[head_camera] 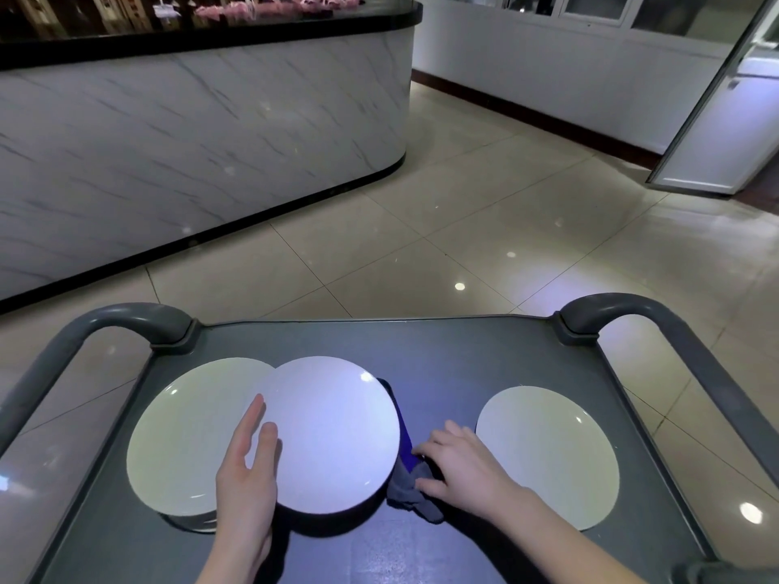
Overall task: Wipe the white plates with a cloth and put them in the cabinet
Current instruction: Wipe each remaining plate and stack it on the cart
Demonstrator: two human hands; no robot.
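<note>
One white plate (333, 432) in left hand (246, 469), cloth (411, 493) under right hand (463, 469)

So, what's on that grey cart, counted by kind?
White plates: 3, namely the left plate, the middle plate and the right plate; the left one may have more stacked under it
Cloth: 1, the grey and blue cloth
Total: 4
</note>
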